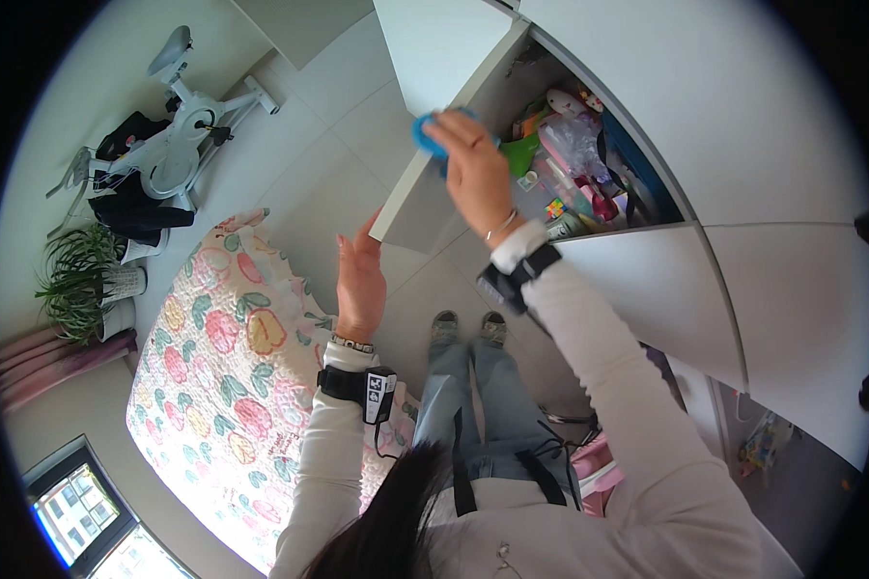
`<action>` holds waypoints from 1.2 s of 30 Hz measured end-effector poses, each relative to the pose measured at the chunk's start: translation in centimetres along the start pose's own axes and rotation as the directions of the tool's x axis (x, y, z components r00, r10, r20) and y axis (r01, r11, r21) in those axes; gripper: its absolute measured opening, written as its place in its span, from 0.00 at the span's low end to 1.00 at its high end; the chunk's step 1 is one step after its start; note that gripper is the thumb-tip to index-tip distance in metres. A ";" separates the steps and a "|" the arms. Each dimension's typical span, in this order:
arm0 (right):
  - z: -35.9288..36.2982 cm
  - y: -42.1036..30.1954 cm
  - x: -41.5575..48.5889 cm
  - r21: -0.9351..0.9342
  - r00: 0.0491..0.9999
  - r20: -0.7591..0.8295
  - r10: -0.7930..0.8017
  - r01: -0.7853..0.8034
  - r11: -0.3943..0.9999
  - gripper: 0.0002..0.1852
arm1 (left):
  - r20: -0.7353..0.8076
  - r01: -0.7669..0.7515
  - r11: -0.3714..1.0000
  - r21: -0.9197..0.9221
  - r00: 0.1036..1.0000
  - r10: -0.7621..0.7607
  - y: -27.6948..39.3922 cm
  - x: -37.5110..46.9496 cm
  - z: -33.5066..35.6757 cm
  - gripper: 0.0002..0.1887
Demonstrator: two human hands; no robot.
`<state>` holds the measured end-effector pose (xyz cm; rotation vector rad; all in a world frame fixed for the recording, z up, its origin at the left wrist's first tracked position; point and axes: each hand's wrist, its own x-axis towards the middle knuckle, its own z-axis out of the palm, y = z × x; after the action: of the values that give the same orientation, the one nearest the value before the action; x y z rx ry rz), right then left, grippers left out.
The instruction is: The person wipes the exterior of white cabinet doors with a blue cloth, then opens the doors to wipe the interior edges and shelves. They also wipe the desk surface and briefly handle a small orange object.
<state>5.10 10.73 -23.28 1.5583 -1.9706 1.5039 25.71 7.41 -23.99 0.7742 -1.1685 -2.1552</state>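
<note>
My right hand (478, 170) presses a blue cloth (431, 136) on the upper edge of an open white drawer front or cabinet door (405, 195); part of the cloth lies hidden beneath the fingers. At the near end of that panel, my left hand (362, 286) touches its corner, with the thumb apart. Behind the panel, an opening in the white cabinet shows a jumble of things: a puzzle cube (555, 209), a green piece (521, 153), clear plastic wrapping (576, 141) and a white plush or doll head (565, 103).
A bed with a floral quilt (239, 347) stands at the left. Beyond it are a white exercise bike (181, 145) and potted plants (80, 289). White cabinet fronts (782, 275) line the right side. A pink object (597, 470) is beside my legs.
</note>
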 end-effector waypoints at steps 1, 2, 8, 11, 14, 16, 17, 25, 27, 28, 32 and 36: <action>-0.2 -1.7 -1.1 0.033 0.999 0.042 0.017 -0.019 0.999 0.20 | -0.005 0.009 1.000 -0.023 1.000 -0.009 -0.2 -0.2 0.2 0.32; -0.5 -3.3 -2.3 0.061 0.996 0.083 0.020 -0.025 0.998 0.21 | -0.001 0.012 0.999 -0.050 1.000 -0.012 -0.3 -0.4 0.4 0.30; -2.0 -9.5 -9.3 0.295 0.960 0.280 0.015 -0.100 0.950 0.24 | 0.021 0.147 0.970 -0.195 0.989 -0.146 -0.5 -1.4 1.3 0.34; -4.5 -10.9 -12.9 0.464 0.939 0.325 0.115 -0.264 0.846 0.24 | 0.094 0.061 0.993 0.106 0.993 -0.071 0.0 -1.2 1.6 0.33; -7.9 -10.7 -14.4 0.544 0.888 0.299 0.349 -0.459 0.702 0.24 | 0.145 0.002 0.951 0.310 0.988 -0.049 0.3 -0.6 1.7 0.28; -9.4 -9.1 -13.2 0.508 0.731 0.339 0.592 -0.672 0.539 0.22 | 0.162 -0.007 0.905 0.425 0.984 -0.069 0.5 -0.5 1.5 0.24; -9.7 -7.7 -11.9 0.561 0.761 0.252 0.598 -0.618 0.551 0.21 | 0.120 0.024 0.883 0.468 0.989 -0.090 0.5 -0.5 1.5 0.22; -2.8 -4.2 -5.7 0.253 0.948 -0.109 0.299 -0.264 0.931 0.23 | 0.009 0.043 0.854 0.518 0.998 -0.056 -0.5 -1.3 2.6 0.15; -1.8 -2.4 -5.0 0.286 0.927 -0.161 0.339 -0.285 0.915 0.23 | -0.013 0.040 0.871 0.489 0.999 -0.039 -0.6 -1.4 2.8 0.15; -1.5 -0.6 -4.0 0.280 0.929 -0.160 0.334 -0.282 0.918 0.24 | -0.038 0.048 0.878 0.476 0.999 -0.033 -0.6 -1.5 2.9 0.15; -0.8 9.3 3.1 0.209 0.878 -0.356 0.320 -0.259 0.943 0.25 | -0.023 0.047 0.866 0.498 0.999 -0.041 -0.3 -1.5 3.0 0.15; 0.4 13.6 6.4 0.403 0.745 -0.386 0.545 -0.395 0.826 0.21 | 0.002 0.060 0.850 0.524 0.997 -0.072 -0.1 -1.5 3.9 0.19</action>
<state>-8.50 5.46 -26.88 0.6228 -1.9682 2.2152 23.89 10.59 -21.95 1.0307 -1.8039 -1.9078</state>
